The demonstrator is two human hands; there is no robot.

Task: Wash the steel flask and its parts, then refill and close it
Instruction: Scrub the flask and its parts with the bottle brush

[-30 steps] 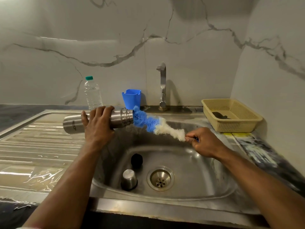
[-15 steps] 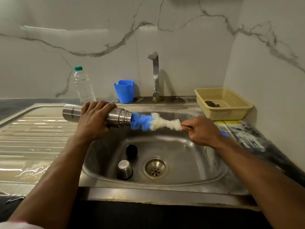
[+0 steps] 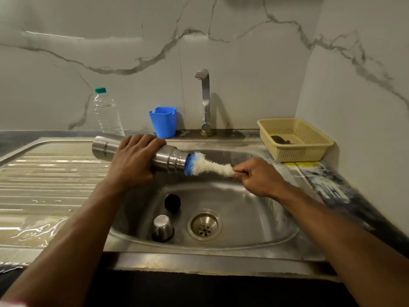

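The brush (image 3: 208,166) sits deeper in the flask (image 3: 168,159) than a second ago: most of its blue tuft is gone inside the mouth (only a blue fringe and the white part show). The right hand (image 3: 259,177) is closer to the flask, and the flask's mouth dips lower toward the sink (image 3: 254,218).

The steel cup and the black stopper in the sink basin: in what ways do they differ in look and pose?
The steel cup is shiny bare metal, while the black stopper is matt and dark. The steel cup looks larger and stands mouth down, with its closed end up; how the black stopper is turned cannot be told. The steel cup lies nearer the person, the black stopper farther back. Both rest apart in the sink, left of the drain, and no hand touches them.
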